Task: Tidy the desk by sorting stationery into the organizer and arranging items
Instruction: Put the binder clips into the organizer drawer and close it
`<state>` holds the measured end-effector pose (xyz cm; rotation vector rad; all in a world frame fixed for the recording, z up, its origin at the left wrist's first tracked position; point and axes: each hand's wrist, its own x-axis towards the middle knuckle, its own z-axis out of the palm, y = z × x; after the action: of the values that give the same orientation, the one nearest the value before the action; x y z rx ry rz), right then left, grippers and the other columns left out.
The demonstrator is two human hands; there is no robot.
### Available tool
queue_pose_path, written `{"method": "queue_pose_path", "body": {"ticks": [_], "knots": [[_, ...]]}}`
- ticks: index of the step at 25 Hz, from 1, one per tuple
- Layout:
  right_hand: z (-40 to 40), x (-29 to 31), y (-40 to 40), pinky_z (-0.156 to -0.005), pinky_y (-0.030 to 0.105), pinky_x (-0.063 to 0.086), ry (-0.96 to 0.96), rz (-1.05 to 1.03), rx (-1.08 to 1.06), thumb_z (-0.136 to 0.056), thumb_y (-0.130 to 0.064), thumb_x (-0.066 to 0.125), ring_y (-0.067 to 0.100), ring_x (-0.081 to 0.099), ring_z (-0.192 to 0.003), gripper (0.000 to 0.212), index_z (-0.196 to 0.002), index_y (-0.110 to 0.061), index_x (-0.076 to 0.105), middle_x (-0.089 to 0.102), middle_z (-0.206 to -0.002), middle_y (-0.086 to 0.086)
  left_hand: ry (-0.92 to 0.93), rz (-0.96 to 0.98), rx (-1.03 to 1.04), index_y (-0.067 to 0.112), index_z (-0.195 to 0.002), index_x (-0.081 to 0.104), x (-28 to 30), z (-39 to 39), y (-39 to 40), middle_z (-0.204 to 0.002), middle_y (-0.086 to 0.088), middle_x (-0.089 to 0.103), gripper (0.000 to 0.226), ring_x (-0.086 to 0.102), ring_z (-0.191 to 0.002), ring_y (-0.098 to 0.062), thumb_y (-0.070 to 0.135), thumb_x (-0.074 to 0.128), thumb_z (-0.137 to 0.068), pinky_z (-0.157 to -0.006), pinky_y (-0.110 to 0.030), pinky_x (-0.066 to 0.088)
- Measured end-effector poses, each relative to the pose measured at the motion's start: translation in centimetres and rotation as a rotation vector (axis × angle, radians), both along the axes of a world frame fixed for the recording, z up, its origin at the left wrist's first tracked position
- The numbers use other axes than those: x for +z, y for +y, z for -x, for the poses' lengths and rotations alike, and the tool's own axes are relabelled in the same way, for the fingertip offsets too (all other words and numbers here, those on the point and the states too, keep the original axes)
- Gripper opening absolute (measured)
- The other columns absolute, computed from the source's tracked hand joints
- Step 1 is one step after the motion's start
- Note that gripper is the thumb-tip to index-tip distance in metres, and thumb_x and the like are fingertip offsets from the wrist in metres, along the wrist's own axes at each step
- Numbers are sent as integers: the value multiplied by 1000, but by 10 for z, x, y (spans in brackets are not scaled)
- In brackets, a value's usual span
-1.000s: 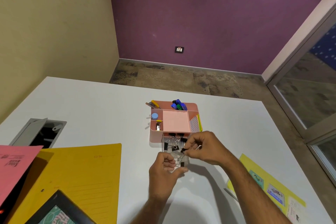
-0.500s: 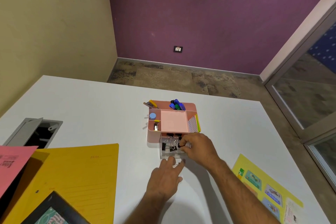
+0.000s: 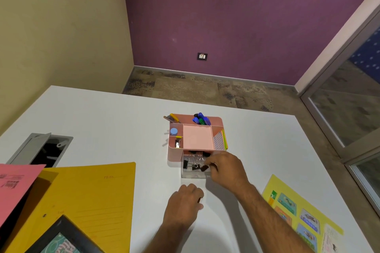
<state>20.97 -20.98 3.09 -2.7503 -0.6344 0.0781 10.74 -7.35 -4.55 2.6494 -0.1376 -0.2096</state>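
Head view: pink organizer (image 3: 196, 136) at centre of white surface (image 3: 107, 121), clear drawer (image 3: 195, 171) pulled out toward the person for loading. Binder clips (image 3: 190, 164) piled inside drawer. Right hand (image 3: 227, 168) reaching over drawer's right side, fingers curled, pinching a dark clip (image 3: 204, 168), likely for release among the others. Left hand (image 3: 184, 204) resting knuckles-up on surface just before drawer, fingers loosely curled, apparently holding nothing.
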Motion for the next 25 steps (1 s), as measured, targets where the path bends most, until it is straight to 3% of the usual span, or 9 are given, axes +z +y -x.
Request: {"method": "queue_pose_path", "body": {"ticks": [4,8,11,13,16,21,25], "knots": [[5,-3,-4,-82,29,56,-67,-307,-128,-79,-16,58,12,67,-90,26,-92,-23,79,77,-95,-8,54,46,87,27,-119,58,0,-1,2,-118,8,57,36,48,-111,-18,40,66,-86,-92,-30,34],[10,-10,-9,-64,25,56,-92,-469,-118,-75,-14,60,2,64,-71,22,-84,-21,79,75,-85,-12,110,126,124,27,-91,58,6,0,3,-92,13,53,30,48,-94,-14,38,77,-73,-84,-29,38],[19,-8,-11,-54,14,44,-32,-599,-86,-72,-12,70,3,53,-51,14,-81,-19,79,65,-67,-25,149,426,216,25,-79,50,10,6,2,-74,12,53,33,56,-77,-17,23,81,-67,-70,-28,46],[24,-3,-12,-53,12,41,115,-669,-67,-71,-13,75,5,52,-49,10,-78,-19,78,65,-63,-23,145,709,345,25,-77,55,18,9,-2,-68,9,54,38,57,-65,-16,14,86,-60,-58,-20,47],[30,2,-15,-57,13,43,347,-554,11,-70,-17,79,3,59,-60,10,-78,-23,78,70,-70,-19,21,875,454,29,-82,57,31,7,-4,-65,10,58,47,49,-56,-3,11,91,-55,-57,-16,46],[33,6,-13,-70,16,54,499,-408,115,-70,-16,81,8,69,-76,16,-85,-21,79,75,-81,-8,-107,822,384,37,-85,52,30,2,5,-72,8,62,47,54,-65,-4,23,91,-63,-63,-14,47],[32,13,-8,-67,20,55,537,-443,80,-75,-6,80,9,69,-70,15,-82,-19,79,75,-77,-3,-49,781,442,37,-87,49,28,3,11,-75,7,62,60,60,-70,-10,33,95,-49,-66,-26,55]]}}
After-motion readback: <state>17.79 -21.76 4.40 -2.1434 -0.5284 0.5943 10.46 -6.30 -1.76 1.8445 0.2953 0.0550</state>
